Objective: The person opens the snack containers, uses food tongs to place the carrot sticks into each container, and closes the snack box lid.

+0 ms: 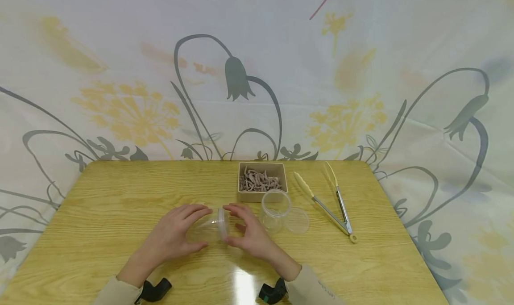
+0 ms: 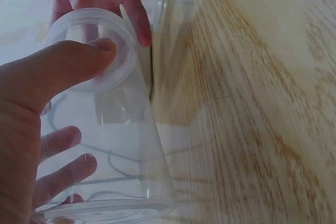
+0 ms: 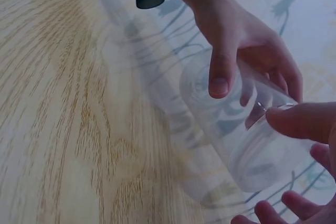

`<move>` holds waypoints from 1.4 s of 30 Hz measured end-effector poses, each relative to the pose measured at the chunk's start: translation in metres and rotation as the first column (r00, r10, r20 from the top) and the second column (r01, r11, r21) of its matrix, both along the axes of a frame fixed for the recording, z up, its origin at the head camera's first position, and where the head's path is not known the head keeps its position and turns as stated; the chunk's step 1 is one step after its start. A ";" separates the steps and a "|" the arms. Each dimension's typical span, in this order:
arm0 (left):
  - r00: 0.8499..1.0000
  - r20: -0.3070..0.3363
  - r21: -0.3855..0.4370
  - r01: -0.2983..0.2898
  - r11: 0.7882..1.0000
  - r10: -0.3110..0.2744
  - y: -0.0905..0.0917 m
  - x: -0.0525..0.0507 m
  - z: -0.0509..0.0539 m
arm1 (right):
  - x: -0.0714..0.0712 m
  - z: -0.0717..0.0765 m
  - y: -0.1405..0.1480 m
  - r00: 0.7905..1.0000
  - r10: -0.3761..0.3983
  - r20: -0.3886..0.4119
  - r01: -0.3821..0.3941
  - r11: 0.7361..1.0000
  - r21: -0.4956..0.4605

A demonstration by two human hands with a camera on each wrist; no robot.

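Note:
A clear plastic jar (image 1: 205, 231) lies on its side above the wooden table, its translucent lid (image 1: 222, 225) facing right. My left hand (image 1: 172, 233) grips the jar's body, with the thumb across the near side and the fingers seen through the clear wall in the left wrist view. At the lid end, my right hand (image 1: 253, 237) holds the lid's rim between thumb and index finger. The other right fingers (image 3: 299, 205) are spread apart from it. Nothing shows inside the jar (image 2: 121, 145).
A second clear jar (image 1: 273, 222) stands uncapped right of my right hand, beside a loose round lid (image 1: 298, 221). Behind it is a beige box (image 1: 253, 197) of greyish-purple strips (image 1: 259, 180). Tongs (image 1: 329, 213) lie spread at the right. A patterned cloth (image 1: 257, 117) hangs behind the table.

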State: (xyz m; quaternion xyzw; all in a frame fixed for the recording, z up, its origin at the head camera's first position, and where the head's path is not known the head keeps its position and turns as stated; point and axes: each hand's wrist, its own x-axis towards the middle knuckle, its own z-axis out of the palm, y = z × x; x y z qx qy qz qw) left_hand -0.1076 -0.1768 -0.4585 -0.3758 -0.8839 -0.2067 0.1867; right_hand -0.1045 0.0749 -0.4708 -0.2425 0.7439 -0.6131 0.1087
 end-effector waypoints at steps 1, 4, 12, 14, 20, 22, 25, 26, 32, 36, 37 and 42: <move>1.000 0.001 0.000 0.000 1.000 0.000 0.000 0.000 0.000 | 0.000 -0.001 0.000 1.000 0.000 0.000 0.000 1.000 -0.006; 1.000 -0.008 -0.001 0.001 1.000 -0.001 -0.001 0.000 -0.001 | 0.000 -0.002 0.000 1.000 -0.014 0.008 0.014 1.000 0.012; 1.000 -0.018 0.006 0.009 1.000 -0.009 0.005 0.003 -0.001 | 0.001 0.002 0.000 0.996 -0.075 0.042 0.070 0.992 0.106; 1.000 -0.017 0.010 0.005 1.000 -0.005 0.006 0.003 -0.001 | 0.001 0.003 -0.001 0.994 -0.078 0.073 0.071 0.993 0.095; 1.000 -0.013 0.026 -0.003 1.000 0.003 0.008 0.004 -0.003 | 0.001 0.003 -0.003 0.990 -0.092 0.111 0.083 0.993 0.081; 1.000 -0.010 0.028 -0.006 1.000 0.006 0.008 0.004 -0.003 | 0.001 0.004 -0.003 0.991 -0.089 0.105 0.081 0.994 0.078; 1.000 -0.003 0.038 -0.005 0.999 0.005 0.007 0.004 -0.002 | 0.002 0.004 -0.002 0.994 -0.081 0.080 0.075 0.995 0.066; 1.000 0.001 0.044 -0.004 0.999 0.004 0.007 0.004 -0.002 | 0.002 0.005 -0.002 0.994 -0.074 0.075 0.070 0.996 0.053; 0.999 0.034 0.082 0.009 0.997 -0.012 0.006 0.004 -0.004 | 0.001 0.001 -0.003 0.996 -0.027 0.084 0.033 0.997 -0.070; 0.996 0.086 0.093 -0.003 0.996 -0.005 0.004 0.004 -0.006 | 0.000 -0.003 -0.003 0.998 -0.002 0.056 0.009 0.992 -0.125; 0.994 0.106 0.096 -0.011 0.995 0.001 0.004 0.005 -0.006 | 0.000 -0.003 -0.003 0.999 0.003 0.044 0.003 0.991 -0.136; 0.981 0.192 0.099 -0.049 0.994 0.030 0.001 0.010 -0.003 | 0.000 -0.003 -0.002 0.999 0.034 0.007 -0.032 0.985 -0.168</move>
